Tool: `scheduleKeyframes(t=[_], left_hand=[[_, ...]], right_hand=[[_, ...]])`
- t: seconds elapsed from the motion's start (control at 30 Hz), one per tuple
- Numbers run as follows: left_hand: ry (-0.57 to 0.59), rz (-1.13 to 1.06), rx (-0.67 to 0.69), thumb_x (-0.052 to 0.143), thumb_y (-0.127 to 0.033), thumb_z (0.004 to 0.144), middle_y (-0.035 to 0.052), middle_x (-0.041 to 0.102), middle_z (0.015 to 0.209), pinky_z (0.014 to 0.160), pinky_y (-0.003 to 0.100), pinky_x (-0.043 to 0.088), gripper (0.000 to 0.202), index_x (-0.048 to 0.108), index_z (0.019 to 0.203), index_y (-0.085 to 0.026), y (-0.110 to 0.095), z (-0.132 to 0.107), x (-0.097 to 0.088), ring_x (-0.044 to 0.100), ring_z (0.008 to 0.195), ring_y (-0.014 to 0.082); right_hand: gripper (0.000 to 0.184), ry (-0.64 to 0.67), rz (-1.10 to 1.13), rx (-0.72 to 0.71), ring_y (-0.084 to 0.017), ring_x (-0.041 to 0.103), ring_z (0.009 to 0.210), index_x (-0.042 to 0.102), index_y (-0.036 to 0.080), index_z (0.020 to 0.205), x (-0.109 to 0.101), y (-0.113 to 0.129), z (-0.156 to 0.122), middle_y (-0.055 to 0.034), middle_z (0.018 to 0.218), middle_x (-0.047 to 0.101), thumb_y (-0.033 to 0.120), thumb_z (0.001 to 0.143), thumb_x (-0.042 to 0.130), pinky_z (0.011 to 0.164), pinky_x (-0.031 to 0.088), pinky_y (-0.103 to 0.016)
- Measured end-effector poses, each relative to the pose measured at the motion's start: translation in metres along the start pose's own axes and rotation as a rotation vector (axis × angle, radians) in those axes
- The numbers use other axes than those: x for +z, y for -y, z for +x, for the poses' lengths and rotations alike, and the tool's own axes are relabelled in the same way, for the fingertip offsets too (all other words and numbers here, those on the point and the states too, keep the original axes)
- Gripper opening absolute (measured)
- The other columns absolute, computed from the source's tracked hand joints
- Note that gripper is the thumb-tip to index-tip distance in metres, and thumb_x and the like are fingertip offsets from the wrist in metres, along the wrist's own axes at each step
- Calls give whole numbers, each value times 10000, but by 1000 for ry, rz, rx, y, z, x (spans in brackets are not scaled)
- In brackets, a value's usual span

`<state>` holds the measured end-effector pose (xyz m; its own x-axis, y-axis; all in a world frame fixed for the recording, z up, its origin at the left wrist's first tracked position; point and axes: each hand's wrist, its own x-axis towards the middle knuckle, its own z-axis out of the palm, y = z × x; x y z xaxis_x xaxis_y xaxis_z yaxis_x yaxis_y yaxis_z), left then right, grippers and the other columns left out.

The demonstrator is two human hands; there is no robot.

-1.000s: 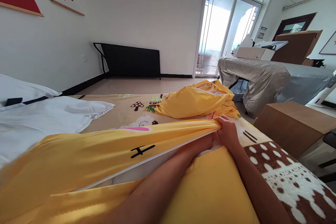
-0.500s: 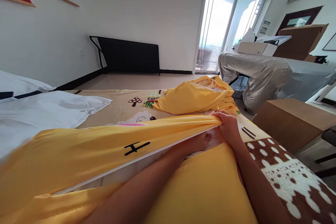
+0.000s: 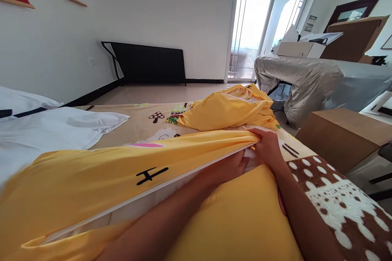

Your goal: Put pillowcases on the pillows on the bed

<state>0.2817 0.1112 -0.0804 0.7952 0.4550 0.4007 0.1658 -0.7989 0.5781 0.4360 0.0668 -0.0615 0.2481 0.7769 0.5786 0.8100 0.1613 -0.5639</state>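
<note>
A yellow cover with a black H-like mark stretches across the bed in front of me. White edging runs along its long opening, and pale fabric shows inside. My right hand is closed on the cover's gathered right end. Through the opening reaches my left arm, with my left hand curled beside the right one, close to that end. Whatever the left fingers grip is hidden. Below my hands spreads a smooth yellow cloth surface, bulging upward; I cannot tell whether it belongs to the same cover.
A crumpled yellow cloth lies farther back on the patterned blanket. White bedding is at the left. Beyond the bed's right side are a brown box and a plastic-wrapped piece of furniture. A black panel leans against the wall.
The view has shifted slightly. My left hand looks more curled, a little nearer the right hand. My right hand keeps its grip on the cover's end.
</note>
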Motion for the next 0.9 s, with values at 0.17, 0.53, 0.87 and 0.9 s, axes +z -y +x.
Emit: scheduleKeyframes(t=[0.17, 0.53, 0.87, 0.9], left_hand=[[54, -102, -277, 496, -351, 845, 34, 689, 930, 1060, 435, 341, 250, 640, 997, -215, 11, 10, 5, 585, 1018, 251], [-81, -229, 78, 442, -254, 885, -24, 581, 1297, 1123, 379, 298, 272, 688, 1002, -247, 13, 6, 17, 495, 1216, 199], [-165, -55, -10, 354, -350, 932, 1, 518, 1367, 1127, 391, 296, 382, 573, 1230, -252, 6, 7, 16, 455, 1262, 202], [-177, -40, -33, 343, -365, 938, 4, 481, 1401, 1136, 392, 280, 403, 534, 1275, -251, 8, 7, 18, 434, 1281, 202]], right_hand=[[480, 18, -11, 18, -185, 652, 775, 736, 215, 934, 2, -4, 2, -16, 845, 736, 98, 563, 455, 718, 456, -256], [431, 45, -95, 15, -186, 634, 732, 740, 207, 873, 3, -7, 3, -21, 786, 727, 134, 565, 448, 661, 428, -245], [413, 95, -108, 7, -175, 616, 703, 745, 210, 839, 1, -4, 2, -21, 761, 725, 137, 578, 433, 653, 406, -240], [418, 91, -114, 7, -178, 620, 715, 746, 215, 853, 1, -4, 2, -22, 783, 729, 135, 582, 437, 658, 409, -241]])
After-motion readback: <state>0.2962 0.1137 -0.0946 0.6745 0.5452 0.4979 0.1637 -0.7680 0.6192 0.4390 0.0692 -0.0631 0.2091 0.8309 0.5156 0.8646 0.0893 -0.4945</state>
